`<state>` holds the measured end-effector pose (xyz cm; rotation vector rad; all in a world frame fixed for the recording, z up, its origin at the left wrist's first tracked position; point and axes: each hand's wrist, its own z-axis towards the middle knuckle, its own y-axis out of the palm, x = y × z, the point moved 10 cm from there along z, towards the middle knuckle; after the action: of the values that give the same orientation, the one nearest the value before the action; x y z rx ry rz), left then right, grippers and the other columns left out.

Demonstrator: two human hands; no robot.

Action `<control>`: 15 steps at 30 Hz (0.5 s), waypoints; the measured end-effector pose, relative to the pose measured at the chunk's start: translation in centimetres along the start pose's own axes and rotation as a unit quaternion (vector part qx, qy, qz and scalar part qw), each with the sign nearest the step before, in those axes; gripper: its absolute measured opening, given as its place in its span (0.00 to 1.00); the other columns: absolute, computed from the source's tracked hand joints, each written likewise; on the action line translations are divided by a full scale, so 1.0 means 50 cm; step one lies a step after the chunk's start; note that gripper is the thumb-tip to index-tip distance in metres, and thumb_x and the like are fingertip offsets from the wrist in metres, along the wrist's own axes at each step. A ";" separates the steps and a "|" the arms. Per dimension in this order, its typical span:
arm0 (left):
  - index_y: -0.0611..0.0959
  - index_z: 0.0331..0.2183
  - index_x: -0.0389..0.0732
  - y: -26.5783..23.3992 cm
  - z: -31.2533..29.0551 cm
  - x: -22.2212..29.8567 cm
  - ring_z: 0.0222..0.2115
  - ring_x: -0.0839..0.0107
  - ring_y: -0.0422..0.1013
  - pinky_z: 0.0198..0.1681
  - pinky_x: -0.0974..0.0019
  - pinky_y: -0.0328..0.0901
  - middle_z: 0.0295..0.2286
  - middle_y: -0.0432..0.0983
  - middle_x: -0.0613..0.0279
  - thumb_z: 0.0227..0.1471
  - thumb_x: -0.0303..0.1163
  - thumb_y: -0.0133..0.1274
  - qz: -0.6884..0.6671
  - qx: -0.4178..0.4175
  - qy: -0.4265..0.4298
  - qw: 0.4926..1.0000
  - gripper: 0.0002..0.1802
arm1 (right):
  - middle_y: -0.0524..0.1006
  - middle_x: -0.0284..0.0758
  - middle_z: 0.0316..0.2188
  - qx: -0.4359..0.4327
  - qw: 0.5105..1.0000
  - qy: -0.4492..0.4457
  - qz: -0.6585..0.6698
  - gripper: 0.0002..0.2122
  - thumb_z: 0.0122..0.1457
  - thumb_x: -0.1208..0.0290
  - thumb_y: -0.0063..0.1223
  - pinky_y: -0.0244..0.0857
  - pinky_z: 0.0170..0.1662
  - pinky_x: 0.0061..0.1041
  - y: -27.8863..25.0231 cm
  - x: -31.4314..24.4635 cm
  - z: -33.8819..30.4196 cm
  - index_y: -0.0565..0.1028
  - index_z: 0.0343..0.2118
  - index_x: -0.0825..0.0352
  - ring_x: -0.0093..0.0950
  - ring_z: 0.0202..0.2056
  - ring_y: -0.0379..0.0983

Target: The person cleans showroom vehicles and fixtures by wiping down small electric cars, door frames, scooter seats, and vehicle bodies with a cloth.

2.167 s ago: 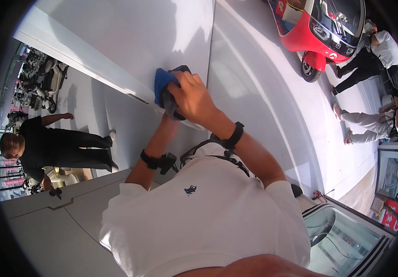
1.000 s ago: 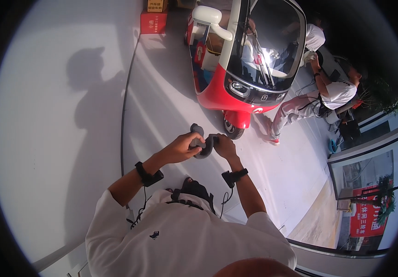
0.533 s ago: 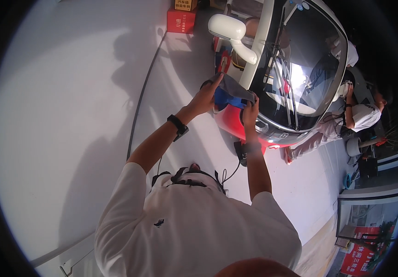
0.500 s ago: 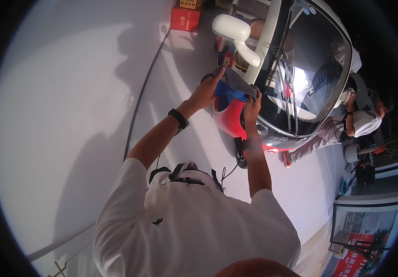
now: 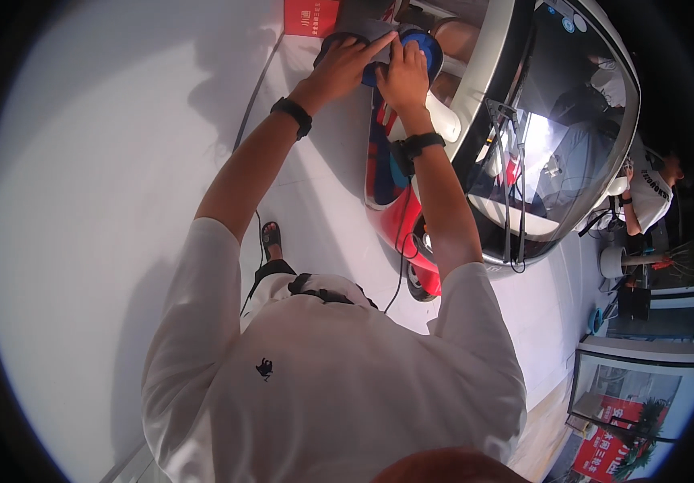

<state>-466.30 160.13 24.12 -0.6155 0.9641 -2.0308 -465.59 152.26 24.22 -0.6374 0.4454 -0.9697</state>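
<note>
Both my arms reach forward to the white side mirror of a small red and white vehicle (image 5: 488, 68). My left hand (image 5: 343, 71) and my right hand (image 5: 405, 82) are side by side, holding a grey and blue cloth-like piece (image 5: 375, 34) with dark rounded ends. The left fingers grip its grey part, with the forefinger stretched toward the right hand. The right fingers are bent over its blue, dark-rimmed end. Most of the mirror head is hidden behind my hands and the piece; the white mirror arm (image 5: 444, 119) shows beside my right wrist.
A red box (image 5: 310, 18) stands on the floor beyond my left hand. A dark cable (image 5: 258, 103) runs along the pale floor. Wipers (image 5: 511, 173) lie across the windshield. Another person (image 5: 647, 193) stands at the vehicle's far side, near a potted plant (image 5: 614, 262).
Both hands have moved forward, away from my body, taking the grey and blue piece from below the mirror up to its head. The view has shifted, and one foot now shows.
</note>
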 end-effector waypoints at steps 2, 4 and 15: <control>0.57 0.55 0.53 0.042 0.022 0.002 0.41 0.60 0.61 0.46 0.58 0.55 0.43 0.67 0.58 0.42 0.24 0.47 -0.059 0.019 0.036 0.997 0.36 | 0.62 0.50 0.45 0.029 0.998 0.047 -0.014 0.31 0.45 0.65 0.52 0.51 0.53 0.35 -0.018 0.025 -0.031 0.55 0.53 0.69 0.45 0.49 0.57; 0.56 0.55 0.56 0.027 0.042 0.052 0.44 0.60 0.59 0.47 0.51 0.52 0.45 0.65 0.58 0.45 0.34 0.48 -0.066 0.158 0.147 0.974 0.35 | 0.63 0.53 0.42 0.057 0.988 0.143 0.015 0.32 0.45 0.68 0.51 0.54 0.49 0.36 -0.043 0.073 -0.074 0.53 0.53 0.72 0.47 0.45 0.59; 0.68 0.39 0.33 0.171 0.083 -0.083 0.35 0.49 0.66 0.38 0.60 0.62 0.33 0.69 0.43 0.51 0.35 0.44 -0.520 0.099 -0.161 0.833 0.16 | 0.69 0.38 0.28 0.072 0.955 0.212 -0.197 0.20 0.45 0.59 0.41 0.51 0.50 0.38 -0.018 0.074 0.022 0.70 0.40 0.66 0.36 0.35 0.66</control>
<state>-457.26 158.38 19.39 -1.5409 0.1509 -2.7407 -463.60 149.03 25.37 -0.3870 0.6331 -1.5175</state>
